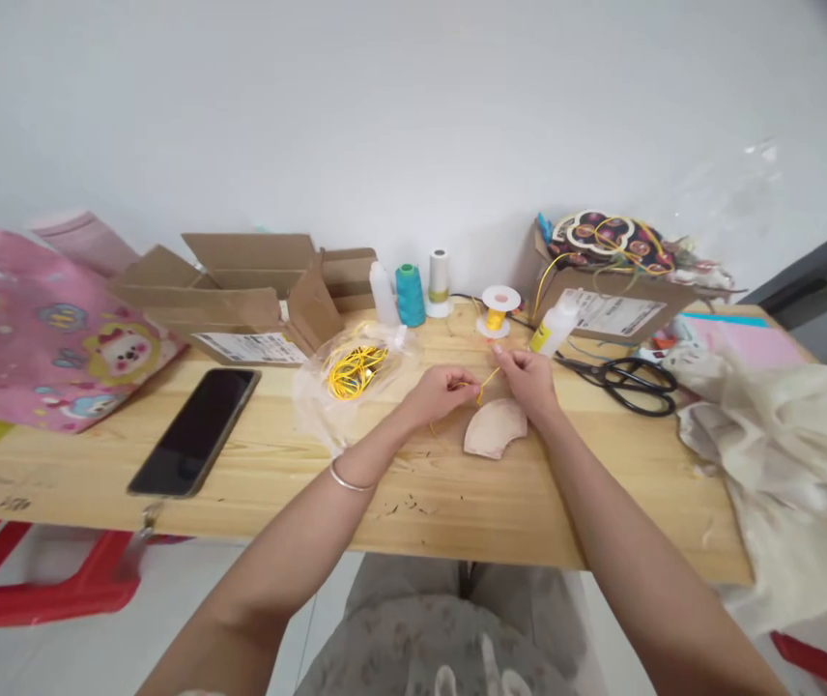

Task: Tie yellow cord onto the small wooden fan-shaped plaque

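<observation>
A thin yellow cord [490, 378] runs between my two hands above the table. My left hand [448, 394] is closed in a pinch on one part of it, and a loose end trails below the fingers. My right hand [527, 377] pinches the cord further up, thumb and forefinger together. Just beneath the hands a pale fan-shaped piece [495, 430] lies flat on the wood. Beyond my right hand stands a white spool with yellow thread [499, 311]. A bottle with a yellow label [556, 324] leans close to my right fingers.
Black scissors [631, 382] and cream cloth [783, 464] lie right. Left are a plastic bag of yellow cord [356, 372], a phone [196, 430], an open carton [240, 314] and a pink bag [58, 329]. A teal thread cone [410, 295] and another full box [616, 314] stand behind.
</observation>
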Available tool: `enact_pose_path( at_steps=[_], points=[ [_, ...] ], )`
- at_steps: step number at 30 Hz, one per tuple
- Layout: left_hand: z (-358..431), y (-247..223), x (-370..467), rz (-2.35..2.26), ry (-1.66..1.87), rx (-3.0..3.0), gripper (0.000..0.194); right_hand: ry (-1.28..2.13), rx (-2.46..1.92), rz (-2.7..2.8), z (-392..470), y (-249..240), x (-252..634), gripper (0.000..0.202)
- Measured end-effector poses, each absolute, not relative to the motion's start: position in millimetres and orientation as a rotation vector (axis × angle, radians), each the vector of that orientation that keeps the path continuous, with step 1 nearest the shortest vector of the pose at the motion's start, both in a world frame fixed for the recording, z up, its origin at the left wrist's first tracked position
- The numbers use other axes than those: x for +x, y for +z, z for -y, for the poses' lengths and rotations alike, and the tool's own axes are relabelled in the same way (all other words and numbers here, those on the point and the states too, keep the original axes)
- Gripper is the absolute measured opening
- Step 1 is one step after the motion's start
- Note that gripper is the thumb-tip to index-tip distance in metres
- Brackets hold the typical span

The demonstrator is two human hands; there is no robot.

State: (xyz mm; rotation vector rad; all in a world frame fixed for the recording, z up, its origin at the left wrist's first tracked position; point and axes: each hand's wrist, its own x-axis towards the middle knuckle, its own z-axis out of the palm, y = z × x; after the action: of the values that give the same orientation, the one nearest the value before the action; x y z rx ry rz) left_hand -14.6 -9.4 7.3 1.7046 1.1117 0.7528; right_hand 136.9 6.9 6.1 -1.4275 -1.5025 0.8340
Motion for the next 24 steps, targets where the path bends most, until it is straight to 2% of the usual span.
enact_pose_path(
  at_steps=[4, 9, 14, 20, 24],
  points=[
    [11, 9, -16, -1.143, 0.792, 1.634, 0.022, 0.651, -1.458, 1.572, -6, 6, 138, 0.041],
    [12, 12, -16, -1.14, 0.823, 1.56, 0.02, 0.317, -1.24, 1.867, -3, 13, 137, 0.024],
    [11, 12, -16, -1.152, 0.91, 1.503, 0.022, 0.389, -1.177, 2.167, 0, 8, 138, 0.027],
    [11, 11, -16, -1.09, 0.961, 1.384, 0.024, 0.451, -1.263, 2.07, -1, 2, 136, 0.03],
    [11, 10, -13, -1.127, 1.013, 1.368, 0.024, 0.609, -1.255, 2.004, -4, 1, 134, 0.028]
  ],
)
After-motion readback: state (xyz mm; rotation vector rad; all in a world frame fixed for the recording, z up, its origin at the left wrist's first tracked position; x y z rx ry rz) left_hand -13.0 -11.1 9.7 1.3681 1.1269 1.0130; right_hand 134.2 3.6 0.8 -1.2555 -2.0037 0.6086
